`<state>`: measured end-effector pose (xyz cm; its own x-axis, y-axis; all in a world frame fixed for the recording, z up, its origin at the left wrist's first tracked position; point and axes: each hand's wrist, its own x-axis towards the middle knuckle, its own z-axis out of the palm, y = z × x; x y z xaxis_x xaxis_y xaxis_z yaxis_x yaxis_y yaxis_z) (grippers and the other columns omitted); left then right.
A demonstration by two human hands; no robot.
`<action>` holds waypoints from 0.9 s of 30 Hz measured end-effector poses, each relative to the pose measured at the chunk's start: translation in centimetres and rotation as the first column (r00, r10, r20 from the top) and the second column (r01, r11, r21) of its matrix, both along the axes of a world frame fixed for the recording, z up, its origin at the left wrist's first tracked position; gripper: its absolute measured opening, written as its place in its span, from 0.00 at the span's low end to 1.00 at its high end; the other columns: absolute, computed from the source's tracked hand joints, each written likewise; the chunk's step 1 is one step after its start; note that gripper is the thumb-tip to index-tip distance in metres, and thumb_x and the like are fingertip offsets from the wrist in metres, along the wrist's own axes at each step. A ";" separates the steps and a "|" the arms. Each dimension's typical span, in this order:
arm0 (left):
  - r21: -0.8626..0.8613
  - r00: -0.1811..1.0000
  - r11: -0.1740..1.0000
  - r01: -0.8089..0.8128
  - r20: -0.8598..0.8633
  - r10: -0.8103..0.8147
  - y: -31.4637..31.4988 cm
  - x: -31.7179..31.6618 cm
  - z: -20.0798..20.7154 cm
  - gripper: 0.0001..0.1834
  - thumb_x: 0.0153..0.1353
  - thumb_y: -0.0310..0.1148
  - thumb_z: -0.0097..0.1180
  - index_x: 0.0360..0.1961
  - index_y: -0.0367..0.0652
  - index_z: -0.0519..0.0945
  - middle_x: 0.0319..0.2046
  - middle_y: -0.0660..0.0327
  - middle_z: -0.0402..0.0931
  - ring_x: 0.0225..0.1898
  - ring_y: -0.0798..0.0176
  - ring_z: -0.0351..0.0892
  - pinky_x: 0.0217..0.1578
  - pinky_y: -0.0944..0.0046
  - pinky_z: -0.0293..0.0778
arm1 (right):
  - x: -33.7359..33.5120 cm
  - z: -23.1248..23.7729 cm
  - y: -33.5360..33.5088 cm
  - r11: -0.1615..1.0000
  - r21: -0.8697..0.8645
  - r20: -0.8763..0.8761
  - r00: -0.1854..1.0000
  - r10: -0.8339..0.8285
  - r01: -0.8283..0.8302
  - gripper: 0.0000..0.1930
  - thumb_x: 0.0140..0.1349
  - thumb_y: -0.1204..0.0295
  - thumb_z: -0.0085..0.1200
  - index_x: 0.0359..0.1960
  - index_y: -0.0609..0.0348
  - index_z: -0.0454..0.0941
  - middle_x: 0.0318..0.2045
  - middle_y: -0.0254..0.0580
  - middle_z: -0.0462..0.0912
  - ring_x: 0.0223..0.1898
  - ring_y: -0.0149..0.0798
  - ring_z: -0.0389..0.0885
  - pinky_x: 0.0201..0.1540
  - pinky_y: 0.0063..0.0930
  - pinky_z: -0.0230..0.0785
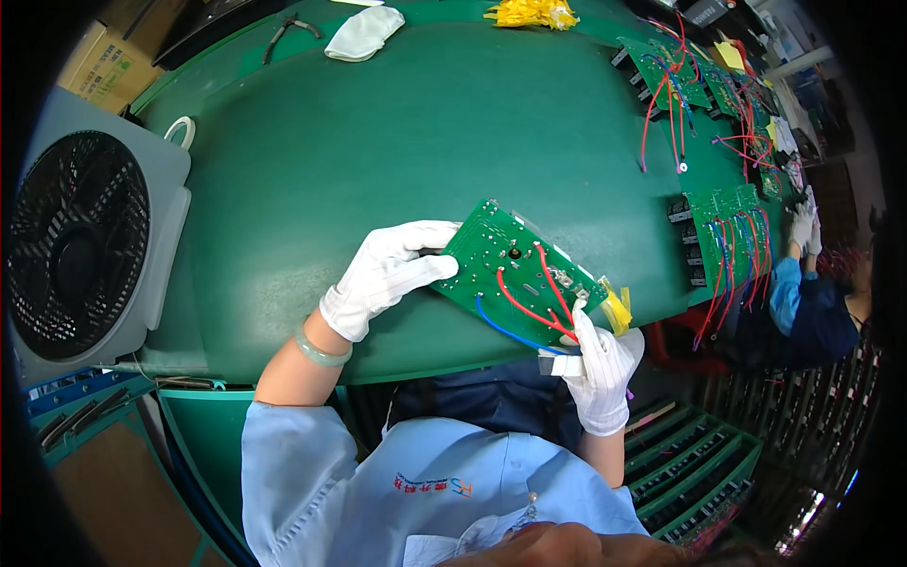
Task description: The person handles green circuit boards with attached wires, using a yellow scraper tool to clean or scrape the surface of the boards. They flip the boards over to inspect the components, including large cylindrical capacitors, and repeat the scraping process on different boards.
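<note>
A green circuit board [472, 274] is held tilted above the near edge of the green work surface, its soldered side showing. My left hand [387, 274], in a white glove, pinches the board's left edge between thumb and fingers. My right hand [605, 364], also gloved, grips its lower right side. Red wires [529, 307] and a blue wire [505, 331] run from the board toward a white connector [560, 364] at my right fingers. Yellow tape [617, 307] sticks out at the board's right end. Some of my right fingertips are hidden behind the board and wires.
A grey fan [85, 236] stands at the left. More circuit boards [723, 217] with red and blue wires lie along the right side. At the far edge are pliers [288, 36], a white cloth item [364, 34] and yellow strips [532, 12]. Another person's gloved hands [803, 227] are at the right.
</note>
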<state>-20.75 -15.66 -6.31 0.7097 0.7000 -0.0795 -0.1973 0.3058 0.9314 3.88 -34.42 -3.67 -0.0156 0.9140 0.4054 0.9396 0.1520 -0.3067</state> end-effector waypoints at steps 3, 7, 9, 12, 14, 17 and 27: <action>-0.067 0.999 0.998 -0.015 -0.045 0.012 -0.2 0.6 1.9 0.19 0.61 0.23 0.60 0.54 0.30 0.80 0.57 0.54 0.76 0.55 0.60 0.77 0.58 0.62 0.71 | 0.2 0.5 0.6 0.997 0.067 -0.027 0.999 -0.032 0.033 0.26 0.54 0.64 0.65 0.55 0.62 0.82 0.16 0.36 0.73 0.15 0.37 0.71 0.20 0.33 0.62; -0.012 0.991 1.000 -0.004 -0.133 0.002 0.3 0.4 0.9 0.18 0.66 0.27 0.58 0.55 0.30 0.79 0.53 0.54 0.79 0.53 0.64 0.77 0.58 0.64 0.71 | 0.9 2.8 2.2 0.992 0.126 -0.101 0.995 0.014 -0.001 0.23 0.52 0.72 0.63 0.52 0.65 0.83 0.27 0.44 0.84 0.20 0.39 0.77 0.24 0.34 0.66; 0.107 0.986 0.994 -0.013 -0.166 0.031 0.2 0.2 -0.2 0.18 0.70 0.32 0.54 0.54 0.28 0.79 0.52 0.52 0.80 0.54 0.60 0.78 0.58 0.62 0.72 | 1.5 3.7 2.5 0.984 0.174 -0.198 0.980 0.001 0.034 0.17 0.56 0.74 0.57 0.48 0.66 0.84 0.33 0.47 0.87 0.24 0.42 0.81 0.29 0.33 0.72; 0.045 0.993 0.997 0.055 -0.108 -0.050 0.2 0.8 0.9 0.20 0.72 0.35 0.52 0.54 0.27 0.79 0.53 0.49 0.80 0.55 0.56 0.79 0.59 0.59 0.72 | 2.5 4.4 2.3 0.957 0.252 -0.381 0.924 -0.039 0.145 0.15 0.59 0.81 0.52 0.46 0.67 0.84 0.39 0.48 0.88 0.30 0.38 0.85 0.34 0.29 0.76; 0.075 0.989 0.993 0.091 -0.126 -0.081 0.6 1.1 1.3 0.21 0.73 0.36 0.50 0.55 0.26 0.78 0.54 0.47 0.79 0.55 0.53 0.80 0.60 0.56 0.73 | 3.6 3.7 0.3 0.902 0.157 -0.824 0.557 -0.104 0.402 0.10 0.65 0.75 0.59 0.45 0.67 0.83 0.46 0.46 0.86 0.34 0.27 0.80 0.38 0.23 0.73; 0.071 0.989 0.993 0.096 -0.119 -0.087 0.3 1.0 1.3 0.21 0.73 0.36 0.50 0.55 0.26 0.78 0.54 0.47 0.80 0.55 0.54 0.80 0.60 0.56 0.73 | 7.0 3.2 -0.2 0.714 0.201 -0.815 0.519 -0.258 0.670 0.14 0.68 0.69 0.58 0.49 0.68 0.82 0.32 0.34 0.82 0.27 0.21 0.71 0.31 0.16 0.63; 0.077 0.980 0.989 0.124 -0.168 -0.110 0.6 0.9 1.2 0.20 0.72 0.34 0.52 0.55 0.25 0.78 0.53 0.46 0.80 0.55 0.53 0.80 0.60 0.56 0.73 | 13.5 -5.1 -0.9 0.682 0.072 -0.950 0.259 -0.176 0.727 0.16 0.71 0.65 0.55 0.51 0.65 0.80 0.22 0.30 0.78 0.20 0.19 0.68 0.22 0.14 0.58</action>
<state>-19.89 -15.03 -5.09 0.7696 0.6223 -0.1430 -0.0087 0.2341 0.9722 17.39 -35.33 -8.76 0.9185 0.3388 0.2040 0.1591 0.1556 -0.9749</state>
